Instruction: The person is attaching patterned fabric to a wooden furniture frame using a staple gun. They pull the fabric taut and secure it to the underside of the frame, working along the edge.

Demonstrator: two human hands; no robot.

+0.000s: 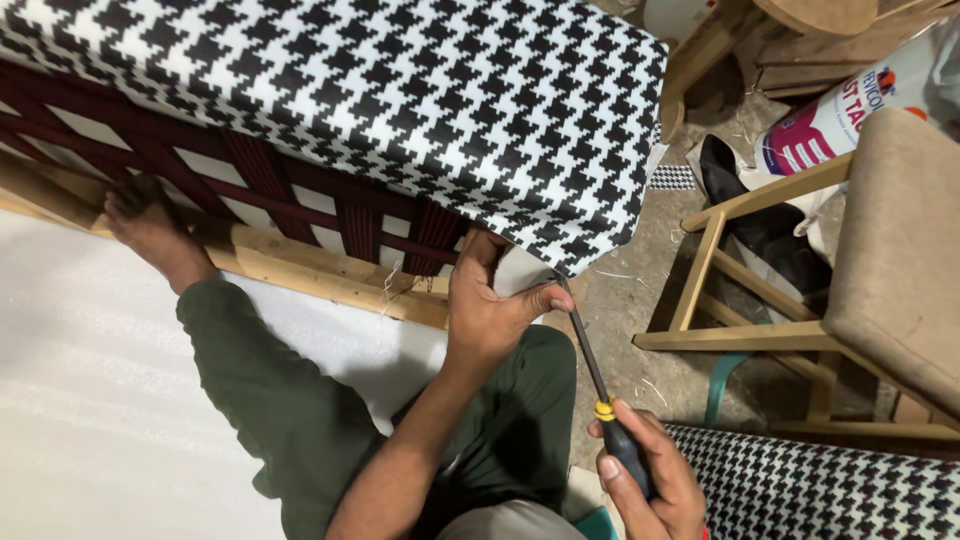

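A seat frame covered in black-and-white houndstooth fabric lies on its side in front of me. Its underside shows dark red webbing on a pale wooden rail. My left hand grips the fabric's edge at the frame's lower corner, thumb stretched to the right. My right hand holds a screwdriver with a black and yellow handle. Its thin shaft slants up, and the tip meets the fabric edge beside my left thumb. A bare foot in a green trouser leg presses on the rail at the left.
A wooden chair with a beige padded seat stands at the right. Behind it lie a white printed sack and a black shoe-like thing. Another houndstooth piece lies at the bottom right. A white sheet covers the floor on the left.
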